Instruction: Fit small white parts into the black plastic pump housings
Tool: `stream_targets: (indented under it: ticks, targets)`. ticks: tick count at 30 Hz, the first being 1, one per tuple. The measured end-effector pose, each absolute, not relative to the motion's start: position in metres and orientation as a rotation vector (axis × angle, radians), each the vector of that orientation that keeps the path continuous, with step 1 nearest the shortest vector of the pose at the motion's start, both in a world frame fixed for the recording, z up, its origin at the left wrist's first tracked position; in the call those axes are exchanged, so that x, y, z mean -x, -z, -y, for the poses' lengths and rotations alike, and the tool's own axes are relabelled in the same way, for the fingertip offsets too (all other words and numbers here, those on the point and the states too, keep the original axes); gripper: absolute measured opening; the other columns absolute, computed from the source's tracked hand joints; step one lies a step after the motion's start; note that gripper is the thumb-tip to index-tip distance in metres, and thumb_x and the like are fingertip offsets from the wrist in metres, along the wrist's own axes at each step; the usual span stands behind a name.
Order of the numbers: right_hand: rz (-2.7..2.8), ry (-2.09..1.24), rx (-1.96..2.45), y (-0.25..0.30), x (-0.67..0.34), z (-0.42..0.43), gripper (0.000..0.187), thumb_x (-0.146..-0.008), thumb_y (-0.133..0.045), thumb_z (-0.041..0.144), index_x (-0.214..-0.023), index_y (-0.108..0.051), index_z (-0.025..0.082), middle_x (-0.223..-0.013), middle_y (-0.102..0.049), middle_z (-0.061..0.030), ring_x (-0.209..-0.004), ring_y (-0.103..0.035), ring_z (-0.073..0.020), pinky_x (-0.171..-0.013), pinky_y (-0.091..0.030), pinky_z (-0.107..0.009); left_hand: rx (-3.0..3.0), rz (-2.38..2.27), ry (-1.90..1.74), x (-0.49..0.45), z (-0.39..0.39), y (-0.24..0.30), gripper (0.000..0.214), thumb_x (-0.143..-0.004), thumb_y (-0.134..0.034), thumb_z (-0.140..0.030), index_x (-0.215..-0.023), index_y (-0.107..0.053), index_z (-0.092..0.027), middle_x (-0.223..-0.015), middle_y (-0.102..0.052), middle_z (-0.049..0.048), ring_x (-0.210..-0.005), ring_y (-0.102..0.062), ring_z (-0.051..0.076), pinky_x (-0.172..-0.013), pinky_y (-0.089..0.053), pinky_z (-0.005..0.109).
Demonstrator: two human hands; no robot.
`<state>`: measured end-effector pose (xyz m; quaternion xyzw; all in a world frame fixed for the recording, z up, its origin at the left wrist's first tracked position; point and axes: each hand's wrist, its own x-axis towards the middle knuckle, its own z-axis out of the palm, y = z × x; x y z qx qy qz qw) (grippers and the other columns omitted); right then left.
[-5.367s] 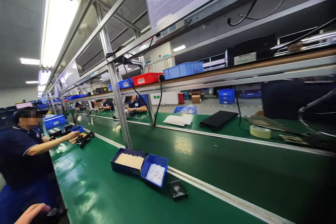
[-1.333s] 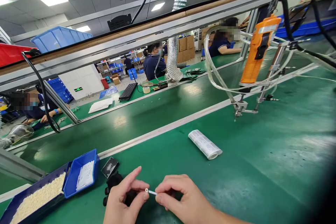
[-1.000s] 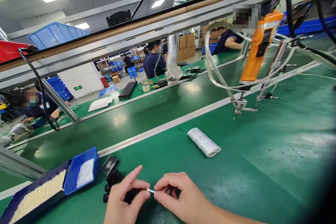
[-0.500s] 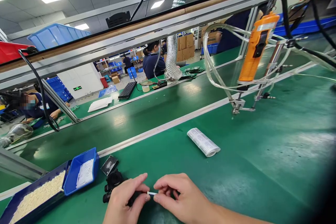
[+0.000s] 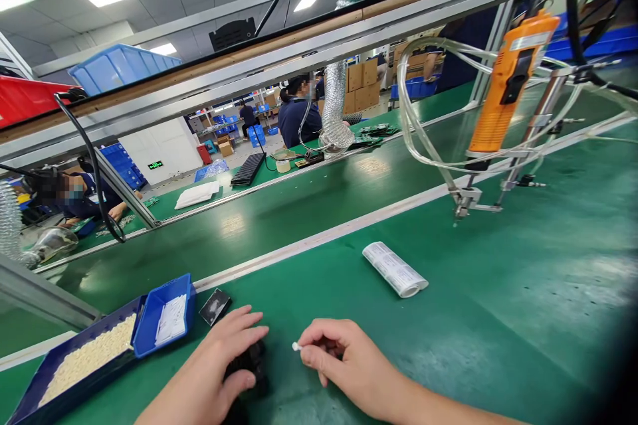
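My right hand point(image 5: 343, 358) pinches a small white pin-like part point(image 5: 296, 346) between thumb and forefinger. Only its pale, wider tip shows; the rest is hidden by the fingers. To the left, my left hand point(image 5: 226, 358) has its fingers and thumb spread over a black object point(image 5: 254, 358). That object is mostly covered by the hand, so its kind and any contact are unclear. Just beyond the left fingers lies a flat black box-like piece point(image 5: 216, 307) with a greyish top face.
At left stand a dark blue bin point(image 5: 90, 352) of cream-coloured small parts and a blue tray point(image 5: 188, 309) with white pieces. A rolled printed sheet point(image 5: 395, 269) lies ahead. An orange electric screwdriver point(image 5: 513, 83) hangs at right with clear tubing. Co-workers sit beyond the conveyor point(image 5: 299, 206).
My left hand has let go of the small white part, moved left and spread over the black object. The right hand keeps the part. The view has shifted slightly.
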<state>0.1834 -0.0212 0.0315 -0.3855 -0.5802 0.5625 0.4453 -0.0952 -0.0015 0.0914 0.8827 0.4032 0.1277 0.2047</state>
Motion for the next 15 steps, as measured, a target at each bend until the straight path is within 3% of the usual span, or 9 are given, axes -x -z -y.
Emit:
stream_targets:
  ticks: [3,6,7,9,11,13,15]
  targets:
    - [1.392,-1.38,0.946,-0.031,-0.185,0.017,0.035,-0.091,-0.073,0.051,-0.087,-0.073,0.016,-0.07,-0.06,0.0015,-0.055,-0.056,-0.0125,-0.053,-0.044,-0.023,-2.566,-1.168,-0.109,0.097,-0.004,-0.1,0.075,-0.078,-0.057,0.004,-0.141,-0.063,-0.036,-0.145,-0.067,0.0068,-0.154,-0.038,0.04,-0.124,-0.016,0.079]
    - [1.377,-1.381,0.953,-0.031,-0.184,0.017,0.041,-0.092,-0.073,0.057,-0.088,-0.071,0.016,-0.073,-0.06,0.0006,-0.056,-0.055,-0.0125,-0.055,-0.045,-0.024,-2.655,-1.188,-0.126,0.079,-0.003,-0.09,0.057,-0.077,-0.049,0.007,-0.114,-0.075,-0.027,-0.108,-0.076,0.0078,-0.144,-0.051,0.039,-0.123,-0.008,0.081]
    - [1.37,-1.38,0.95,-0.031,-0.184,0.018,0.043,-0.092,-0.073,0.059,-0.089,-0.071,0.016,-0.073,-0.06,0.0007,-0.056,-0.055,-0.0124,-0.055,-0.046,-0.024,-2.659,-1.169,-0.226,0.071,0.0,-0.084,0.049,-0.081,-0.047,0.006,-0.107,-0.075,-0.025,-0.103,-0.073,0.0082,-0.137,-0.057,0.036,-0.125,-0.012,0.078]
    - [1.348,-1.36,0.935,-0.032,-0.184,0.02,0.045,-0.093,-0.072,0.061,-0.09,-0.07,0.017,-0.073,-0.06,0.001,-0.056,-0.054,-0.0119,-0.054,-0.045,-0.024,-2.537,-1.12,-0.523,0.056,0.009,-0.07,0.032,-0.092,-0.049,-0.005,-0.1,-0.073,-0.023,-0.103,-0.066,0.0096,-0.117,-0.066,0.029,-0.122,-0.036,0.063]
    - [1.317,-1.317,0.919,-0.034,-0.185,0.022,0.045,-0.094,-0.071,0.062,-0.092,-0.069,0.017,-0.073,-0.059,0.0013,-0.056,-0.053,-0.0118,-0.053,-0.045,-0.023,-2.149,-1.081,-0.788,0.043,0.019,-0.058,0.013,-0.099,-0.055,-0.025,-0.101,-0.068,-0.022,-0.1,-0.062,0.0086,-0.095,-0.066,0.023,-0.097,-0.058,0.042]
    - [1.307,-1.26,0.915,-0.036,-0.188,0.024,0.045,-0.097,-0.068,0.062,-0.093,-0.069,0.018,-0.073,-0.059,0.0013,-0.056,-0.052,-0.012,-0.052,-0.044,-0.023,-1.568,-1.051,-0.883,0.032,0.026,-0.051,0.024,-0.098,-0.064,-0.046,-0.098,-0.061,-0.022,-0.094,-0.062,0.0054,-0.081,-0.066,0.02,-0.073,-0.06,0.031]
    - [1.332,-1.198,0.927,-0.038,-0.19,0.024,0.042,-0.099,-0.066,0.059,-0.094,-0.069,0.018,-0.073,-0.059,0.0012,-0.057,-0.053,-0.0124,-0.053,-0.044,-0.024,-1.032,-1.008,-0.861,0.024,0.029,-0.05,0.039,-0.089,-0.076,-0.055,-0.098,-0.056,-0.022,-0.093,-0.067,0.004,-0.081,-0.072,0.023,-0.068,-0.059,0.03]
